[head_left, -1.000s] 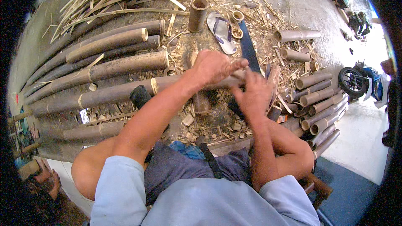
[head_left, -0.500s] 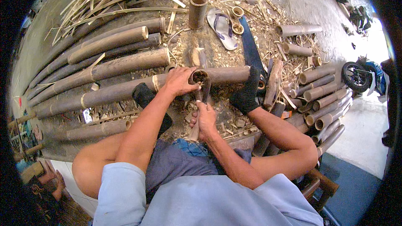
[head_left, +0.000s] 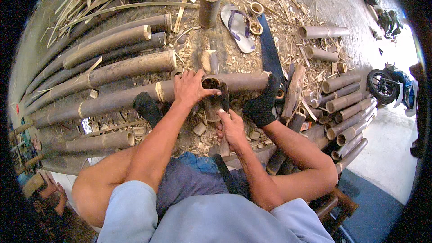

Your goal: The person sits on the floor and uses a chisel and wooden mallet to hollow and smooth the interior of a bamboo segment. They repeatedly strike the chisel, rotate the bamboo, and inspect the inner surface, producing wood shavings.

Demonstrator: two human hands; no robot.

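Gripping pale handle of dark-bladed knife in right hand, with fingers curled closed around it; holding blade just at right rim of bamboo tube, too blurred to tell if touching; bracing tube's left side with left hand, with fingers part-spread over it and thumb stretched along near rim; seen over bamboo pole, between black socks; farther off, beside upright bamboo cylinder, white flip-flop
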